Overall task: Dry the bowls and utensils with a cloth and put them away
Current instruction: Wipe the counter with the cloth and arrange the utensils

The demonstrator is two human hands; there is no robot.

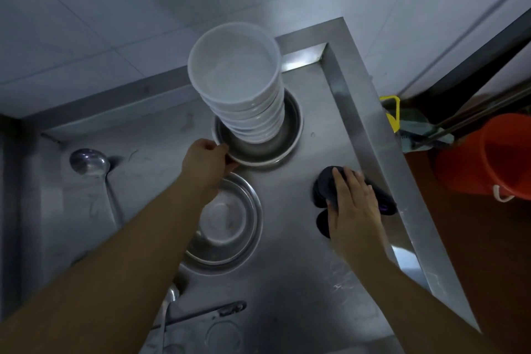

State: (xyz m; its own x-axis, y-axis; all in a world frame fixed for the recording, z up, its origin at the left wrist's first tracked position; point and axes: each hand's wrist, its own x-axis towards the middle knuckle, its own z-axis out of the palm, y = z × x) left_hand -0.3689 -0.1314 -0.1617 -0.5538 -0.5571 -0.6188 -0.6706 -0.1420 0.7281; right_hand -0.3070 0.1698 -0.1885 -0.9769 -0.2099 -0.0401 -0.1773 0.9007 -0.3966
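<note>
Cloth half hidden under right hand

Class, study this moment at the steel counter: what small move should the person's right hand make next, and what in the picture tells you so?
Probably close the right hand on the dark cloth and lift it toward the metal bowl. The hand rests flat on the cloth, while the left hand already grips that bowl's rim, under the stack of white bowls.

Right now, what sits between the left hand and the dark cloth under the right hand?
Head view: bare steel counter lies between the left hand and the dark cloth under the right hand.
</note>
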